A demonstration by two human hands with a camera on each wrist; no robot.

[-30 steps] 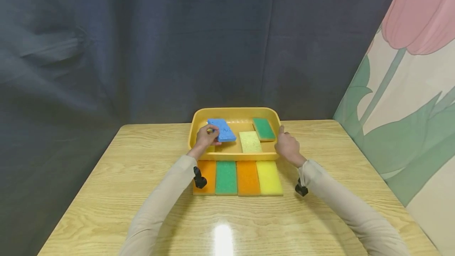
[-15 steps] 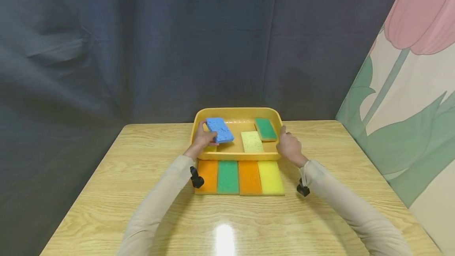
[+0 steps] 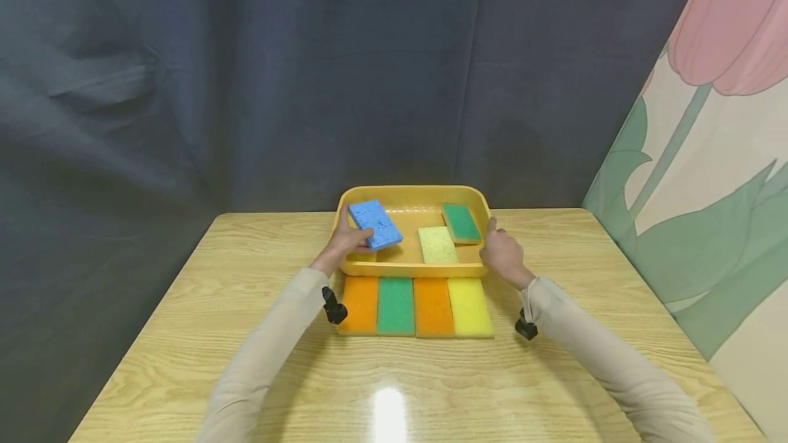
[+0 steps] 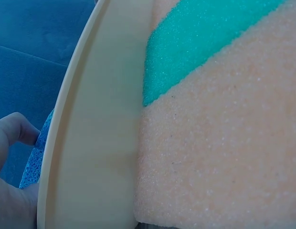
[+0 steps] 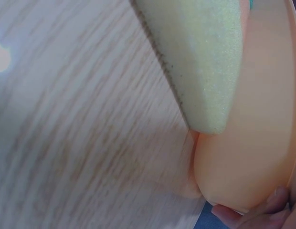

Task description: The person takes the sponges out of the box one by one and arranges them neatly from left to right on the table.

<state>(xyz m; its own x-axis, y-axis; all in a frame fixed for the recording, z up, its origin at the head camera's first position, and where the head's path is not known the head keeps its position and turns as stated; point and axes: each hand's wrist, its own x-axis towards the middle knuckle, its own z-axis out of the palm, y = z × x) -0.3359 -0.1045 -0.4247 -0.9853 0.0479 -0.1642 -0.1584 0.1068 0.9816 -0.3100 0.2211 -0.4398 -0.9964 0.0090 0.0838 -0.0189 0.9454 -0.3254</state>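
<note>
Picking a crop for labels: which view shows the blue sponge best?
Head view: nearly all the top face of the blue sponge is visible, with the left hand holding it. The left wrist view shows only a blue strip, partly hidden behind the tray. The right wrist view shows none of it.

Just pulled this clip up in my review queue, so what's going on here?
A person's left hand holds a blue sponge at the left end of a yellow tray, while the right hand grips the tray's right side. A pale yellow sponge and a green-topped sponge lie in the tray. In front of it, four more sponges sit in a row on the table: orange, green, orange and yellow.
</note>
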